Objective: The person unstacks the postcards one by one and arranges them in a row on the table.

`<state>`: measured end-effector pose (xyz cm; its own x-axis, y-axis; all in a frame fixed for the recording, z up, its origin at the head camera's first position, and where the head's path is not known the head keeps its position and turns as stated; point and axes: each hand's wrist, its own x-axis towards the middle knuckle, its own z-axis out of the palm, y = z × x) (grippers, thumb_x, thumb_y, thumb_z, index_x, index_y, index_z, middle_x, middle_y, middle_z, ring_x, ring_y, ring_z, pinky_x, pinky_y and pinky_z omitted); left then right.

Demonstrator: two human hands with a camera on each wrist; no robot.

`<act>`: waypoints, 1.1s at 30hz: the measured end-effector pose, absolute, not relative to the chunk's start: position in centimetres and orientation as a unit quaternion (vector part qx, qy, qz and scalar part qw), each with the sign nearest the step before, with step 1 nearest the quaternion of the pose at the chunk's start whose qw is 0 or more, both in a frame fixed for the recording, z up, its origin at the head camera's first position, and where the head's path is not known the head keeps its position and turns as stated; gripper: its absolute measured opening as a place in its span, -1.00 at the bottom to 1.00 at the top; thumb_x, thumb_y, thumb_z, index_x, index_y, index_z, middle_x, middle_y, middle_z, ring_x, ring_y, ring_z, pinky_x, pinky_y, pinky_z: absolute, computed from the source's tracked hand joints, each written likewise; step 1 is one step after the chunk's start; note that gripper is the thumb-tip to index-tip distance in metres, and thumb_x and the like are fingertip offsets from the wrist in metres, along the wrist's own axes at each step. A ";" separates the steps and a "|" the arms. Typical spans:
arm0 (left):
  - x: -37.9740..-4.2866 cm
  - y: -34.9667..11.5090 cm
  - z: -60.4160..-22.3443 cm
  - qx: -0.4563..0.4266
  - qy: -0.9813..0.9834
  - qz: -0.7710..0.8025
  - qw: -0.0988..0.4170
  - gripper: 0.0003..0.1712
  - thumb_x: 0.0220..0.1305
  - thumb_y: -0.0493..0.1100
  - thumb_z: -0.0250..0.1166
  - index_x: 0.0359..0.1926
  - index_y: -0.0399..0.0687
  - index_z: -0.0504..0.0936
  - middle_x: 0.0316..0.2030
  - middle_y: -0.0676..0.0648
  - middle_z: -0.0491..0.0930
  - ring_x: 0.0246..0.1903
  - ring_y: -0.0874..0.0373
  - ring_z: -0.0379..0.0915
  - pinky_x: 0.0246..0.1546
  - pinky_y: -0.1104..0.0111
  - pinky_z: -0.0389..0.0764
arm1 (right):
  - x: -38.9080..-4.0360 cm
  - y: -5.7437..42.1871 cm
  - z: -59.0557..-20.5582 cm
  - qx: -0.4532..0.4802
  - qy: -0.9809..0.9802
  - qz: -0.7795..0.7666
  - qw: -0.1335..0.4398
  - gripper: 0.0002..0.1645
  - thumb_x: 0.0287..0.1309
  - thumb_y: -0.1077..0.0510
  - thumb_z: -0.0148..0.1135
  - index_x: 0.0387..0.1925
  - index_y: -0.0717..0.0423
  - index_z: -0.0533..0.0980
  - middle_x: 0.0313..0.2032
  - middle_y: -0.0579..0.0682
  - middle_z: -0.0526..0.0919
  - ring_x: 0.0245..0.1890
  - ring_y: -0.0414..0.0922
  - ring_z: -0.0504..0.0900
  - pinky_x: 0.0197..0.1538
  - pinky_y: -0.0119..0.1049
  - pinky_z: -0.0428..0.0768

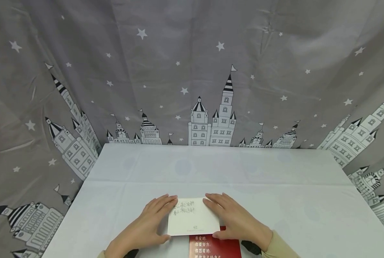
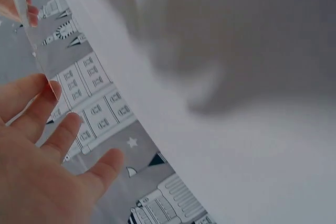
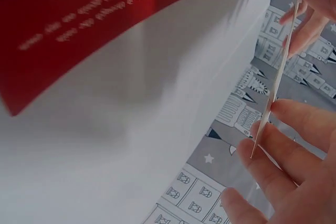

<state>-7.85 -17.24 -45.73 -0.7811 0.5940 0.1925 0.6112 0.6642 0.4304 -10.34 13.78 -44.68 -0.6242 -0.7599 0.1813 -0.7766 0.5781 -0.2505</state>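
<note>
Card (image 1: 195,220), white and handwritten, is occupying the lower centre of the frame, and we are holding it up between both hands. Its long axis is running left to right, nearly level, and its script is facing us, reading upright. Our left hand (image 1: 150,223) is gripping the left end, partly open, fingers at the top corner and thumb near the bottom one; our right hand (image 1: 240,220) is mirroring that grip at the right end. We are probably holding only the ends to leave the writing uncovered. A red leaflet (image 1: 215,248) is showing partly behind it at the bottom edge. A pale worktop (image 1: 146,170) is spreading beyond, and a grey castle-print cloth (image 1: 166,46) is filling the upper frame.
</note>
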 end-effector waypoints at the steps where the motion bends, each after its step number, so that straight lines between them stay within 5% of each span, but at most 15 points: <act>1: -8.0 -17.5 -45.7 -0.329 -0.912 -0.245 0.015 0.14 -0.22 -0.07 0.55 0.42 -0.16 0.19 0.39 0.00 0.15 0.37 -0.08 -0.01 0.30 0.10 -0.02 | -10.5 13.5 -44.7 0.432 -0.888 0.153 0.024 0.04 -0.15 -0.16 0.47 0.34 0.15 0.29 0.33 0.05 0.29 0.28 -0.01 0.30 0.34 -0.02 0.21; 15: -9.9 -19.8 -45.4 -0.307 -0.918 -0.252 -0.012 0.13 -0.20 -0.15 0.53 0.41 -0.25 0.17 0.39 -0.12 0.15 0.37 -0.20 -0.06 0.25 -0.15 -0.02 | -12.9 10.5 -44.3 0.437 -0.889 0.138 0.013 0.03 -0.12 -0.17 0.45 0.34 0.16 0.29 0.32 0.07 0.30 0.29 -0.02 0.29 0.36 -0.09 0.18; 33: -11.9 -21.8 -45.4 -0.267 -0.932 -0.243 -0.034 0.12 -0.21 -0.20 0.53 0.41 -0.28 0.17 0.39 -0.21 0.13 0.36 -0.24 -0.06 0.25 -0.22 -0.04 | -15.4 7.5 -44.7 0.441 -0.890 0.116 0.010 0.06 -0.14 -0.16 0.46 0.34 0.21 0.28 0.33 0.12 0.30 0.31 -0.02 0.28 0.38 -0.23 0.14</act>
